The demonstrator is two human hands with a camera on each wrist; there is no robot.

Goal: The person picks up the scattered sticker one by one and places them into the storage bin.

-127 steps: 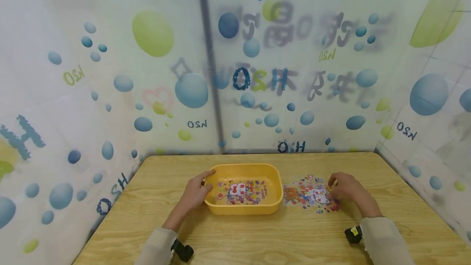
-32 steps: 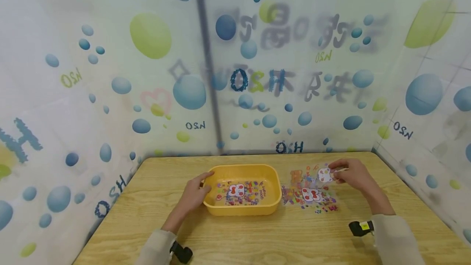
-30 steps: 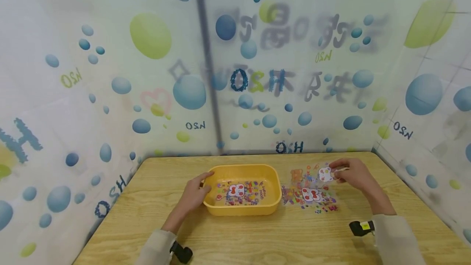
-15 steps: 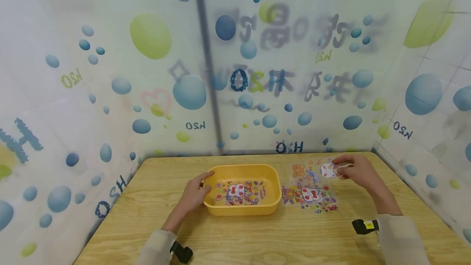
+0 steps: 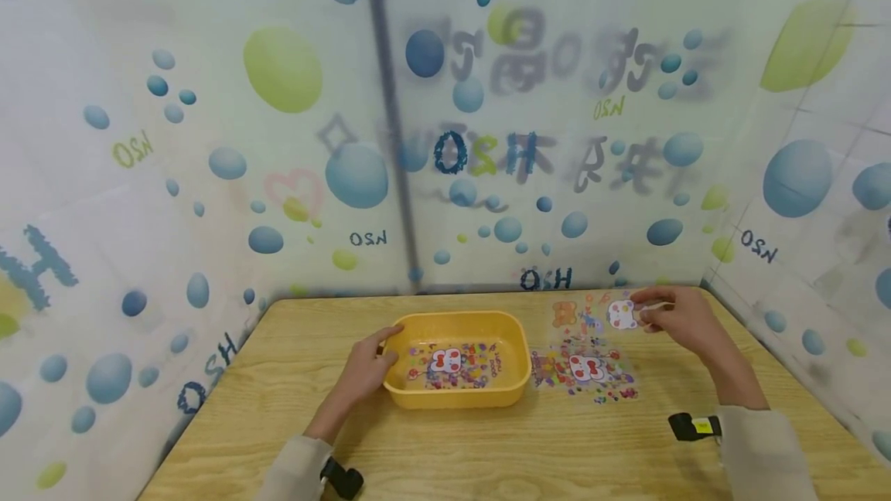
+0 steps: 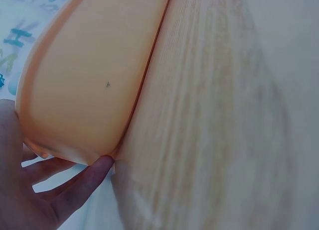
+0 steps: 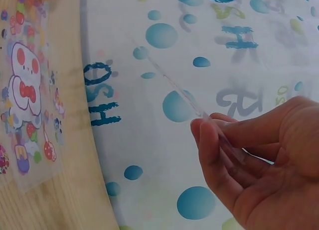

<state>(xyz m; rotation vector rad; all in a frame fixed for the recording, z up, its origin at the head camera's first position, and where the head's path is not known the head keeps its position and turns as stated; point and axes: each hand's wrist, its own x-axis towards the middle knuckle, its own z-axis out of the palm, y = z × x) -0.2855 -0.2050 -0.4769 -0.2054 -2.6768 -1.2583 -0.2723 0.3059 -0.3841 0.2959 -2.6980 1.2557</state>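
My left hand (image 5: 369,363) grips the left end of a yellow plastic basin (image 5: 455,399), its fingertips showing against the outer wall in the left wrist view. A clear cartoon-printed plastic sheet (image 5: 445,362) lies inside the basin. My right hand (image 5: 682,319) pinches the right edge of another clear printed sheet (image 5: 622,315), with a white animal and an orange bear on it. In the right wrist view this held sheet (image 7: 174,85) shows almost edge-on between thumb and fingers. Right of the basin, more clear printed sheet (image 5: 588,368) with a white rabbit and red bow lies on the table.
The wood-grain table (image 5: 445,454) ends at a pale curtain-like wall (image 5: 487,253) with blue and green dots. A black wrist camera (image 5: 692,427) sits at my right cuff, another black device (image 5: 343,478) at my left.
My right hand has lifted one printed sheet from the pile and carried it toward the table's far edge, slightly right, uncovering the rabbit sheet. My left hand stays at the basin.
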